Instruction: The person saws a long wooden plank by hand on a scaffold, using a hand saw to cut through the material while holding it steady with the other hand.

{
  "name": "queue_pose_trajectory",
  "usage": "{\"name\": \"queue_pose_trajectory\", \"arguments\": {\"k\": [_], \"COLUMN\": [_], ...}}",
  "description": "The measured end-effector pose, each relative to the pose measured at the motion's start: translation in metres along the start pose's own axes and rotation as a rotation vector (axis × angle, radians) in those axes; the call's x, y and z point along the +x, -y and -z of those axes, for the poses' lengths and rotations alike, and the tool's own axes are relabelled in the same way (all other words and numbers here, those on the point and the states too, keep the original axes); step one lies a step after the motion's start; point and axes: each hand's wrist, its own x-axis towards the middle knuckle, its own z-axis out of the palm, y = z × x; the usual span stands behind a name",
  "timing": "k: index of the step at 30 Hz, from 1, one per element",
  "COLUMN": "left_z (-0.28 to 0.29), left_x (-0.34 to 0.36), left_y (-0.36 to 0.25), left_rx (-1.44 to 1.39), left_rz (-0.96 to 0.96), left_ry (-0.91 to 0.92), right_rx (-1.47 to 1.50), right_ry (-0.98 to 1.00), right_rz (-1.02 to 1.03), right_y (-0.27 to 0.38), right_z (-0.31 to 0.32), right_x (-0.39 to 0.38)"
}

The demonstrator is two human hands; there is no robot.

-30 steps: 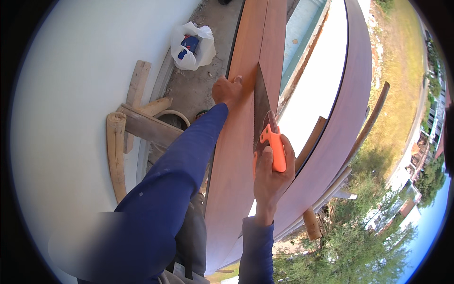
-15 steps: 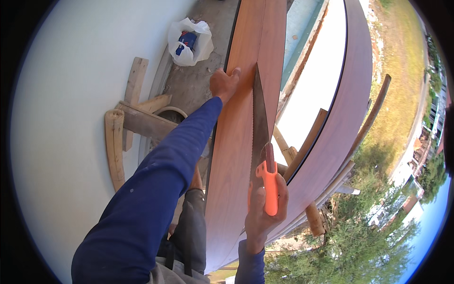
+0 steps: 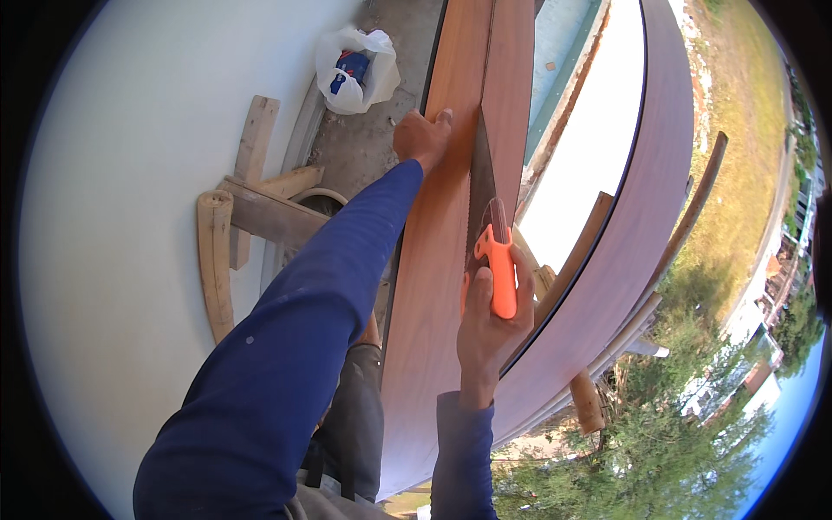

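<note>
A long wood-grain board (image 3: 425, 286) stretches away in front of me. My left hand (image 3: 423, 139) grips its left edge, with the thumb on top and some fingers hidden. A handsaw (image 3: 482, 178) with an orange handle is in my right hand (image 3: 485, 334), whose fingers wrap round the grip. Its toothed blade lies along a lengthwise cut line in the board, and the tip points away from me. Part of the blade is out of sight at the cut. To the right of that line runs a narrower strip (image 3: 510, 78) of the same board.
Another wood-grain board (image 3: 663, 130) with a dark edge curves along the right. Wooden supports (image 3: 269, 212) stand at the left by a pale wall (image 3: 130, 217). A white plastic bag (image 3: 381, 74) holding a blue package sits on the floor. Poles (image 3: 693, 204) and grass lie beyond, at the right.
My right hand has pushed the saw forward along the cut line, away from me. My left hand keeps its grip on the board's edge. The whole view has shifted slightly.
</note>
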Motion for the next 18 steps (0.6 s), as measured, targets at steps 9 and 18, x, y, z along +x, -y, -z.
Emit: {"name": "queue_pose_trajectory", "arguments": {"k": [9,18], "left_z": [-0.009,0.0], "left_x": [-0.003,-0.003], "left_y": [0.006,-0.008], "left_rx": [-0.029,-0.037], "left_rz": [-0.042,-0.005], "left_ry": [-0.064,0.06], "right_rx": [-0.209,0.01], "right_ry": [-0.111,-0.057], "right_rz": [0.004,0.042], "right_y": [0.044,-0.013], "right_z": [0.088,0.037], "right_x": [-0.15,-0.065]}}
